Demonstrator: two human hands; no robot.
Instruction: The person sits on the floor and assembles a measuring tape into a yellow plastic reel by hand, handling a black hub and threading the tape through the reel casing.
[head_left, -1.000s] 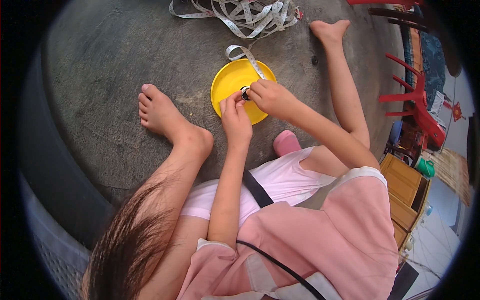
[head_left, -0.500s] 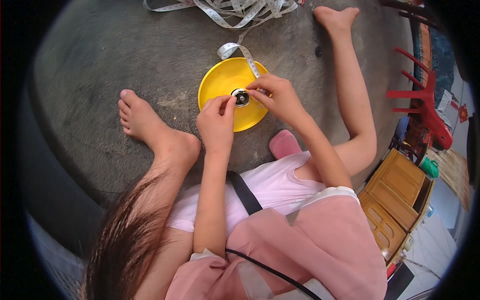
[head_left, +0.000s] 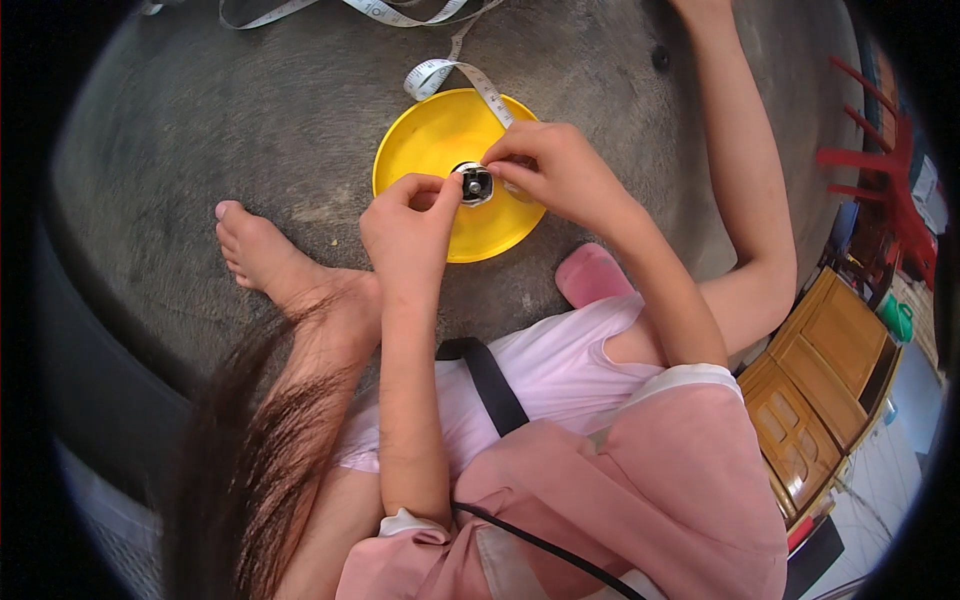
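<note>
View has shifted; both hands stay pinched on small dark metal hub (head_left: 474, 184) of round yellow plastic reel (head_left: 440, 140), left hand (head_left: 412, 225), right hand (head_left: 555, 170). Reel on rough concrete floor (head_left: 250, 120); white flexible tape (head_left: 450, 72) trailing.
</note>
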